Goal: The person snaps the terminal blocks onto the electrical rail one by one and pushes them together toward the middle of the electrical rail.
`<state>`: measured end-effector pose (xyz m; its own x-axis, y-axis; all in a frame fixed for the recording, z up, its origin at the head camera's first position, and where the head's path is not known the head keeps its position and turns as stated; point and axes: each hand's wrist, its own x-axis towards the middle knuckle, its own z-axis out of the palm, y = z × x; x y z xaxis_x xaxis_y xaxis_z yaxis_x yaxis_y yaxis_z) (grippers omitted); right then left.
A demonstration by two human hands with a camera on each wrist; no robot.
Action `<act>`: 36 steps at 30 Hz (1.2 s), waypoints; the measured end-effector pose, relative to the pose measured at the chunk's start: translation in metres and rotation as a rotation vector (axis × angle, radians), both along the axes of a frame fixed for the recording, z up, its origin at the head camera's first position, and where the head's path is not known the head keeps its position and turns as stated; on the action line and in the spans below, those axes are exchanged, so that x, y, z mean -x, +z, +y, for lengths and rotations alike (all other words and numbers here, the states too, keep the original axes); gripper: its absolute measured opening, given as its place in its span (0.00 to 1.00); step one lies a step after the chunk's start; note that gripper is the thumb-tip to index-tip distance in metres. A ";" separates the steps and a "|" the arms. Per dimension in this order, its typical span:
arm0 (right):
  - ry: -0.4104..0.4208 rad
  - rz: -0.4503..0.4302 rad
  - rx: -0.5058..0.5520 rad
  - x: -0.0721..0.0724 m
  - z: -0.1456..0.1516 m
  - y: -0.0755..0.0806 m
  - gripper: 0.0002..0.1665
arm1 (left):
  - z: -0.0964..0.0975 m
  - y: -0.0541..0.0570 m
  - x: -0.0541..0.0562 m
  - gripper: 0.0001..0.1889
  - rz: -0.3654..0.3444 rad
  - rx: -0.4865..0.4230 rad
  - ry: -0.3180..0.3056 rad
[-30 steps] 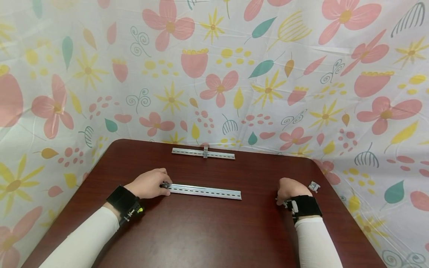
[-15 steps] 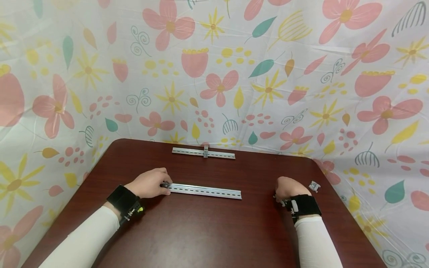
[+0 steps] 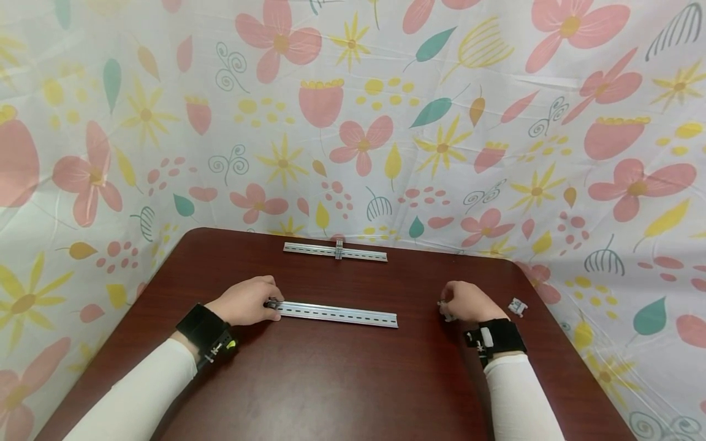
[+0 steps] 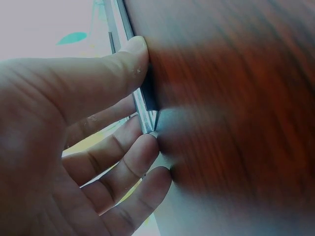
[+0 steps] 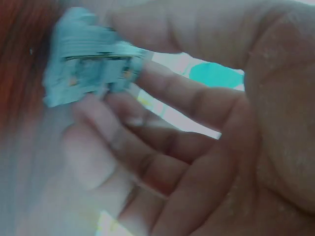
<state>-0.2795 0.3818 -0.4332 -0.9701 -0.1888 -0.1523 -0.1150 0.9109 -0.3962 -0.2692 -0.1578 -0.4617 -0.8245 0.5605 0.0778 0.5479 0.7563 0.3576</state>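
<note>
A slotted metal DIN rail (image 3: 336, 314) lies across the middle of the table. My left hand (image 3: 245, 302) holds its left end, where a small dark piece shows at the fingertips. In the left wrist view the thumb presses along the edge of the rail (image 4: 140, 101), with fingers on the other side. To the right of the rail and apart from it, my right hand (image 3: 470, 301) grips a small grey terminal block (image 5: 91, 66) between thumb and fingers. The right wrist view shows the block tilted and slightly blurred.
Toward the back of the brown table (image 3: 353, 380) lies a second DIN rail (image 3: 311, 249) with a grey block (image 3: 339, 249) mounted near its middle. Another loose terminal block (image 3: 517, 307) sits right of my right hand. A flowered curtain (image 3: 353, 122) stands behind the table.
My right hand has moved a little left and away from me, and turned so that the terminal block shows at its fingertips. The left hand and the rail have stayed in place.
</note>
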 end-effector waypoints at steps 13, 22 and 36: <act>-0.016 0.163 0.195 0.013 -0.009 -0.010 0.17 | 0.000 -0.002 0.001 0.13 -0.007 0.002 0.003; -0.019 0.243 0.305 0.015 -0.034 -0.010 0.18 | -0.002 0.002 0.001 0.12 -0.002 0.005 -0.018; -0.024 0.260 0.396 0.026 -0.062 -0.007 0.18 | -0.001 0.001 0.002 0.13 0.006 0.017 -0.015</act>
<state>-0.3059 0.3194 -0.4398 -0.9714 -0.1602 0.1756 -0.2372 0.6992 -0.6744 -0.2716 -0.1584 -0.4603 -0.8154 0.5742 0.0729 0.5614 0.7539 0.3412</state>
